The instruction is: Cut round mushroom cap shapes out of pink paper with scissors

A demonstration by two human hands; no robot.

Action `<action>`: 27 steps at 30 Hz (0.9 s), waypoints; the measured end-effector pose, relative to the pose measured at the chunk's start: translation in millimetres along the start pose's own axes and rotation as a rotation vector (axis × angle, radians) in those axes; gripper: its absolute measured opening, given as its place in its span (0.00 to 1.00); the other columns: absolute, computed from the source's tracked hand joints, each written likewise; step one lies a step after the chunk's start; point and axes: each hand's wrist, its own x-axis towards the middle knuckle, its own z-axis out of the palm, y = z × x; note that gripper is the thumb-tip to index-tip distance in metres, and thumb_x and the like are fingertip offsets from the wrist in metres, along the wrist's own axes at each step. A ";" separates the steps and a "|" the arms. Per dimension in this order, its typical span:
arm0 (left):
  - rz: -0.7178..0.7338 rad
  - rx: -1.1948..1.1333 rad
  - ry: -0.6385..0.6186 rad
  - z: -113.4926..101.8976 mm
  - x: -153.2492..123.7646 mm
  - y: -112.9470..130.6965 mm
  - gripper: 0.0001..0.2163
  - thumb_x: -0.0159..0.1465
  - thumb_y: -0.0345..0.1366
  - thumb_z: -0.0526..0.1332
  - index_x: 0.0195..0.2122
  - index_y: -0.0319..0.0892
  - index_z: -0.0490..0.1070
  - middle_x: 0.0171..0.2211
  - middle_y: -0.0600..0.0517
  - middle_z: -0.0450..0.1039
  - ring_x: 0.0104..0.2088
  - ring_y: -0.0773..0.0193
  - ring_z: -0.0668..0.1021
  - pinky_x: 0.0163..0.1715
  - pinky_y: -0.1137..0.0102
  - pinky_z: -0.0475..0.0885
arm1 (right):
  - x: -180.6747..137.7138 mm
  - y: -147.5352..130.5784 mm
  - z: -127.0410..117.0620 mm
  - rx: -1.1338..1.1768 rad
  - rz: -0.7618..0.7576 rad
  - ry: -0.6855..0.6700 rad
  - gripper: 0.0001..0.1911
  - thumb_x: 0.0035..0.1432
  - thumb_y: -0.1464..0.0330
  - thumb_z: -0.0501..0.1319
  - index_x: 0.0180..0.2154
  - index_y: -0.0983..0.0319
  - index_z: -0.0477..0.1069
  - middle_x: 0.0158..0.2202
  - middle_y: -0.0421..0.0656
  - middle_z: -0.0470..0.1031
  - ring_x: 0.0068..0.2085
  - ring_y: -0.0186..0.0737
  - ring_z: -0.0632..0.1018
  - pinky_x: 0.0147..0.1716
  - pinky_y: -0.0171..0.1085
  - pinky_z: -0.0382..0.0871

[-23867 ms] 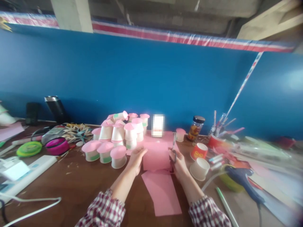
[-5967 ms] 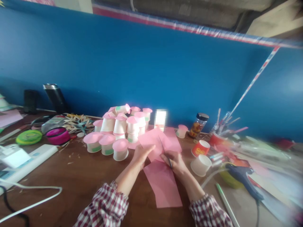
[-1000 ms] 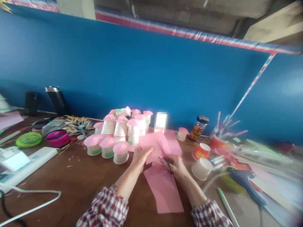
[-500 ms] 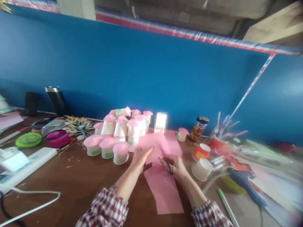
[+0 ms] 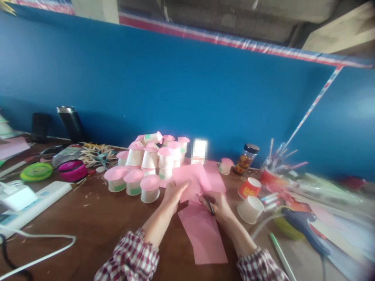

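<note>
My left hand (image 5: 175, 194) pinches the left edge of a sheet of pink paper (image 5: 190, 181), thumb on top. In my right hand (image 5: 218, 205) is a pair of scissors (image 5: 210, 206); its black handle shows between the fingers. The blades lie around the pink paper and are hard to make out. A separate pink piece (image 5: 205, 238) lies flat on the table below both hands. Left of my left hand stand several upturned paper cups with pink paper tops (image 5: 150, 183), some stacked.
To the right are a red paper cup (image 5: 249, 188), a white cup (image 5: 250, 210), a lidded jar (image 5: 246, 158) and a glue gun (image 5: 306, 226). A power strip (image 5: 43, 203) with a white cable lies left. A blue partition (image 5: 175, 78) rises behind the table.
The view has shifted very slightly. Both hands, the paper and the scissors look the same as before.
</note>
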 end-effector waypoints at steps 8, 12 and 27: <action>0.057 0.031 -0.017 -1.5 3.5 -4.6 0.21 0.48 0.44 0.68 0.39 0.33 0.74 0.31 0.40 0.77 0.31 0.53 0.79 0.27 0.65 0.73 | -0.4 1.6 2.0 0.033 0.045 -0.002 0.15 0.47 0.59 0.64 0.24 0.66 0.70 0.16 0.35 0.59 0.18 0.29 0.59 0.16 0.30 0.50; 0.049 0.078 -0.002 -1.9 2.0 -3.0 0.20 0.48 0.44 0.68 0.36 0.34 0.75 0.30 0.41 0.77 0.29 0.54 0.78 0.25 0.67 0.72 | -1.7 -0.6 1.6 0.084 0.043 -0.033 0.16 0.48 0.58 0.64 0.24 0.66 0.70 0.17 0.35 0.59 0.19 0.29 0.60 0.16 0.29 0.51; -0.011 -0.023 -0.084 7.2 -9.1 8.6 0.21 0.46 0.45 0.69 0.36 0.36 0.73 0.26 0.45 0.75 0.27 0.57 0.77 0.24 0.68 0.72 | -2.7 -2.7 0.5 0.126 0.068 0.012 0.18 0.47 0.57 0.64 0.27 0.67 0.72 0.16 0.36 0.62 0.18 0.30 0.63 0.16 0.30 0.57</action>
